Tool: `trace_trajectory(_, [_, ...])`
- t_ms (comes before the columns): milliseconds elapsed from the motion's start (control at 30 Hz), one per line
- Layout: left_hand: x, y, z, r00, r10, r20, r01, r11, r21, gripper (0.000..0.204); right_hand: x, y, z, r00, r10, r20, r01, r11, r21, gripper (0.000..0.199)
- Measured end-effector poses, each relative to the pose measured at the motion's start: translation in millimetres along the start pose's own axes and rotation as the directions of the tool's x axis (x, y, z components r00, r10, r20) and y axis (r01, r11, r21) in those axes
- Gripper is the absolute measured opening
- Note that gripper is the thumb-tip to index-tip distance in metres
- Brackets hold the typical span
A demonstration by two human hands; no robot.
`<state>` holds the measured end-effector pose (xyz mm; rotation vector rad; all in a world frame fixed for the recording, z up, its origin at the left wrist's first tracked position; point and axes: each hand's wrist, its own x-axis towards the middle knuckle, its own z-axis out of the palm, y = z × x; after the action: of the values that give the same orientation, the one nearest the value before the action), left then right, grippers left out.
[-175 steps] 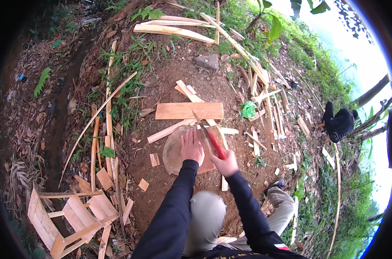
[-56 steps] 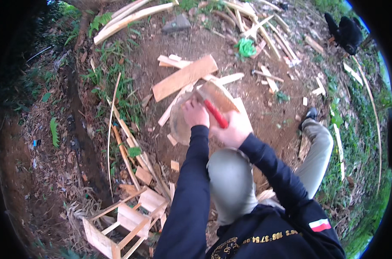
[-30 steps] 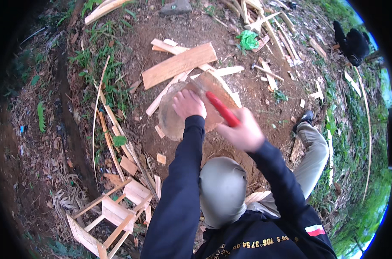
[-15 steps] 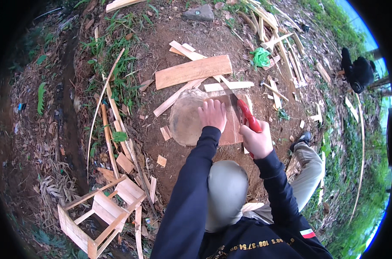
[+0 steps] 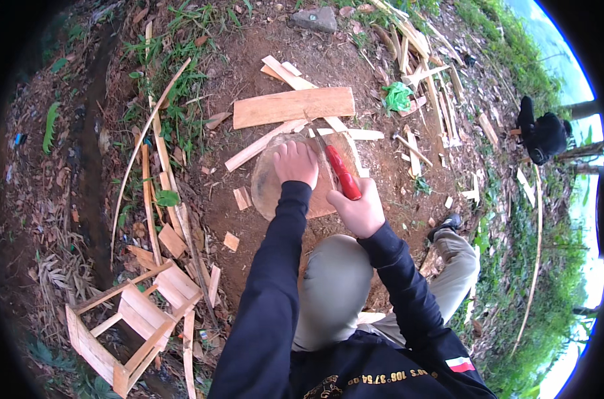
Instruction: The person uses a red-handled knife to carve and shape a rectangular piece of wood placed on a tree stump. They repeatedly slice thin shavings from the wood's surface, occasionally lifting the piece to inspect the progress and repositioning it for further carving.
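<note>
Red-handled saw [image 5: 332,158] extends over the right side of the stump [image 5: 265,183], its handle [image 5: 344,178] clamped in the right hand [image 5: 360,209] for control, while the left hand [image 5: 297,166], fingers nearly together, lies palm-down atop the stump, apparently bracing the board [image 5: 320,201] there against shifting.

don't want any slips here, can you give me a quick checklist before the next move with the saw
1. Right grip on the red-handled saw: ok, closed round its handle.
2. Left grip clear of the blade: ok, a narrow gap shows.
3. Left grip pressing firmly: cannot tell; it lies over the stump, palm underside hidden.
4. Blade teeth seated in wood: cannot tell, too fine to see.
5. Blade tip clear of the long plank: cannot tell, they meet in this view.
6. Hammer out of the way: ok, on the ground to the right.
</note>
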<state>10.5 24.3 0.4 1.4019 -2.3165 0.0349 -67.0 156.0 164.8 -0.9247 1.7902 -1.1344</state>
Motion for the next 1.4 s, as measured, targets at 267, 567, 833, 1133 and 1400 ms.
trace_trajectory(267, [1, 5, 6, 1.000, -0.006, 0.028, 0.007, 0.999, -0.042, 0.023, 20, 11, -1, 1.000, -0.026, 0.014, 0.027, 0.998, -0.051, 0.024])
trace_trajectory(567, [0, 10, 6, 0.999, -0.038, 0.013, 0.038, 0.999, -0.025, 0.022, 6, 24, -2, 0.995, -0.045, -0.088, 0.038, 0.996, -0.085, 0.028])
trace_trajectory(833, [2, 8, 6, 0.999, -0.030, -0.022, 0.029, 0.999, -0.030, 0.021, -63, 15, -40, 0.998, -0.023, 0.057, 0.022, 1.000, 0.008, 0.026])
trace_trajectory(1133, [-1, 3, 6, 0.999, -0.029, -0.034, 0.029, 0.999, -0.024, 0.019, -89, 18, -45, 0.998, -0.019, 0.059, 0.018, 1.000, 0.016, 0.029])
trace_trajectory(1400, [-3, 12, 10, 0.999, -0.043, 0.005, 0.043, 0.999, -0.010, 0.023, -10, 26, -17, 0.999, 0.034, -0.016, -0.034, 0.999, -0.011, 0.032])
